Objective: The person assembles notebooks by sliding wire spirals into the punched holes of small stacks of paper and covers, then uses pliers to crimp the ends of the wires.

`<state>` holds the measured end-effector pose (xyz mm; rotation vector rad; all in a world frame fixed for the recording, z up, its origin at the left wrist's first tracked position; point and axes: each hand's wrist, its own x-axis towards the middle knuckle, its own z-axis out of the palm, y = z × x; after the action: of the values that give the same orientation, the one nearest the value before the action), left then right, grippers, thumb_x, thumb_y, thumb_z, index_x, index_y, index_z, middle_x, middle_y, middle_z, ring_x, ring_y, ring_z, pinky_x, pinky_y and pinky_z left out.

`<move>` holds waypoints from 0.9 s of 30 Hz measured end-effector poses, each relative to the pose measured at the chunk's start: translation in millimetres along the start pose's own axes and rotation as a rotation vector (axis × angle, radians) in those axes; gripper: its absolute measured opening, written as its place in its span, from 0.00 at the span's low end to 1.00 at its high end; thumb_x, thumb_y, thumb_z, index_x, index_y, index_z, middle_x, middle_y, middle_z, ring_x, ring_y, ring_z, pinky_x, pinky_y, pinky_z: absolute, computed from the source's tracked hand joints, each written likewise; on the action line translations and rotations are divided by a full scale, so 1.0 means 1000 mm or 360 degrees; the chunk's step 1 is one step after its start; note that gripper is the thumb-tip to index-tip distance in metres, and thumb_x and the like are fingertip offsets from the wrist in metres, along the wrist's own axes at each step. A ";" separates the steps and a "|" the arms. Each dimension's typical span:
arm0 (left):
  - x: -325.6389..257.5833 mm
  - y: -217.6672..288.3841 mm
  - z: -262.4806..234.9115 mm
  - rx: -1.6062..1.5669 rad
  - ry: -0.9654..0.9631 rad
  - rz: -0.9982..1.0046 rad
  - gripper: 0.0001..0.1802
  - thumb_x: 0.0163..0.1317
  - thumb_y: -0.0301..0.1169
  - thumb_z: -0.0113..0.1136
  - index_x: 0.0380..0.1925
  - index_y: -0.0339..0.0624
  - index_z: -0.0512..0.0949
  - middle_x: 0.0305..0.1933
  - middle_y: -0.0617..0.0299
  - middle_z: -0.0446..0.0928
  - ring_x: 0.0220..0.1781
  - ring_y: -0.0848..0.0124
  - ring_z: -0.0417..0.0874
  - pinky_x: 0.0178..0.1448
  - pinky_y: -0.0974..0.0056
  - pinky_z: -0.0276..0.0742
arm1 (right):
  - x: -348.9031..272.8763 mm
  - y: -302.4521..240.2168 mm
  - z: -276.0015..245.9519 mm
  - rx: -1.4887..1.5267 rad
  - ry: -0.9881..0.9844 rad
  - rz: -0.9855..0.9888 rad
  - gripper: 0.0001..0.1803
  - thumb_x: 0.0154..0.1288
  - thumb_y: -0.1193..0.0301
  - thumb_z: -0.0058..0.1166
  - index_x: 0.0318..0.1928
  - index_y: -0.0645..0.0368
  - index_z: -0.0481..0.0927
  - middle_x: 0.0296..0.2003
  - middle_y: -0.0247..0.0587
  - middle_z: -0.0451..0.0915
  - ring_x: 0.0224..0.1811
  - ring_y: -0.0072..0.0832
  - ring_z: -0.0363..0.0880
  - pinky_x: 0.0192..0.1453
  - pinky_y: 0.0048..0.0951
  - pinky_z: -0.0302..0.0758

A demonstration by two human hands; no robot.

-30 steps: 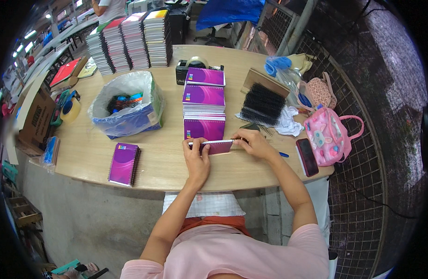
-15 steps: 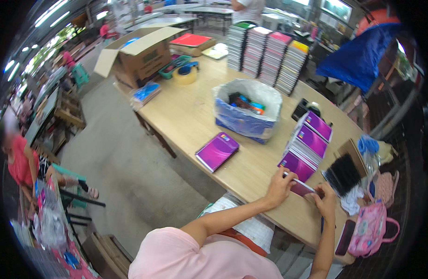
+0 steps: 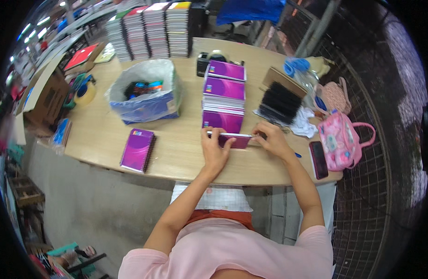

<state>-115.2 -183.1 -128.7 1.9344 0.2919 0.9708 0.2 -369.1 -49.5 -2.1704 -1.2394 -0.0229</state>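
Note:
A small purple-covered notebook (image 3: pixel 237 141) stands on its edge just in front of me. My left hand (image 3: pixel 216 151) grips its left end, thumb on the near face and fingers over the top. At its right end my right hand (image 3: pixel 271 140) has its fingers pinched together; whatever they hold there is too small to make out. Right behind the notebook lies a row of purple notebooks (image 3: pixel 224 88), some flat and others standing packed with white page edges up. A spiral-bound purple notebook (image 3: pixel 138 150) lies to the left, near the table's front edge.
A lined blue box (image 3: pixel 144 111) holds small packets. Tall notebook stacks (image 3: pixel 156 32) and a carton (image 3: pixel 46 95) stand beyond it. On the right are a black brush (image 3: pixel 280 103), a phone (image 3: pixel 318 159), a pink bag (image 3: pixel 340 142) and a tape dispenser (image 3: pixel 203 64).
My view has swung to the right, so the table now sits squarely before me. Both hands stay at the ends of the upright notebook.

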 end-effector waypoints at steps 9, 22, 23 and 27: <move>-0.002 0.006 0.003 0.0031 -0.0049 0.0045 0.20 0.52 0.29 0.78 0.42 0.38 0.77 0.49 0.47 0.67 0.53 0.52 0.73 0.55 0.54 0.74 | -0.013 -0.006 0.002 0.0031 0.0018 0.0086 0.08 0.63 0.66 0.64 0.38 0.56 0.86 0.35 0.42 0.84 0.40 0.46 0.82 0.45 0.43 0.78; -0.005 0.008 0.002 -0.0059 0.0003 0.0075 0.20 0.49 0.30 0.78 0.39 0.39 0.78 0.45 0.48 0.73 0.53 0.49 0.72 0.55 0.49 0.71 | -0.017 -0.025 0.018 -0.0372 0.0173 -0.0097 0.14 0.66 0.64 0.61 0.49 0.55 0.82 0.41 0.42 0.82 0.47 0.43 0.79 0.49 0.43 0.77; -0.005 0.010 0.004 -0.0068 -0.0001 0.0057 0.20 0.49 0.30 0.78 0.39 0.39 0.78 0.45 0.48 0.73 0.53 0.50 0.72 0.55 0.49 0.71 | -0.020 -0.015 0.022 -0.0426 0.0141 -0.0116 0.16 0.66 0.64 0.61 0.50 0.56 0.81 0.42 0.43 0.82 0.47 0.43 0.79 0.49 0.43 0.77; -0.012 0.012 -0.004 -0.0072 -0.0051 0.0076 0.20 0.49 0.28 0.78 0.39 0.38 0.78 0.44 0.49 0.73 0.54 0.50 0.72 0.56 0.50 0.71 | -0.024 -0.031 0.030 -0.0243 0.0201 -0.0095 0.15 0.66 0.63 0.60 0.48 0.58 0.82 0.43 0.43 0.82 0.47 0.42 0.80 0.51 0.43 0.77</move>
<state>-128.1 -193.9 -124.4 1.9215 0.2043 0.9685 -45.8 -360.8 -65.7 -2.2222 -1.2648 -0.2838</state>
